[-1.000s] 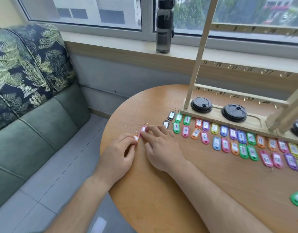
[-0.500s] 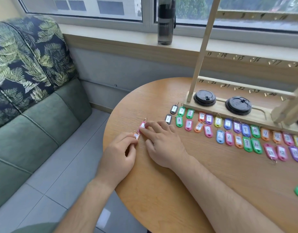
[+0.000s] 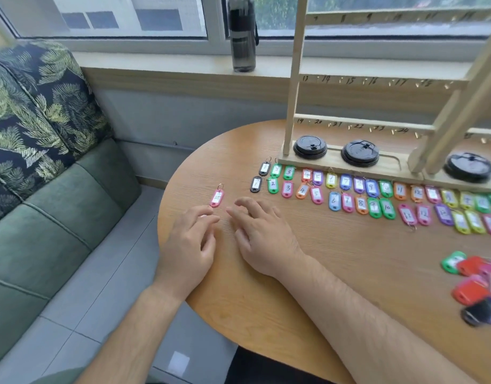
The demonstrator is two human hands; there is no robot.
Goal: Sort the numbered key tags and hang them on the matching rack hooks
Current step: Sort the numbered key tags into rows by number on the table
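Left hand lies palm-down at the edge of the round wooden table, forearm crossing the rim, fingers loosely bent, thumb apart from them, gripping nothing. A pale spot at its fingertips is too blurred to identify. Right hand rests just beside it at 3 o'clock, palm-down, fingers spread and relaxed, released. A pink plastic key tag with a metal ring lies flat at 1 o'clock of the left fingertips. Two rows of coloured numbered tags run at 2 o'clock of the right hand, before the pale wooden hook rack. A loose pile of tags sits at 4 o'clock.
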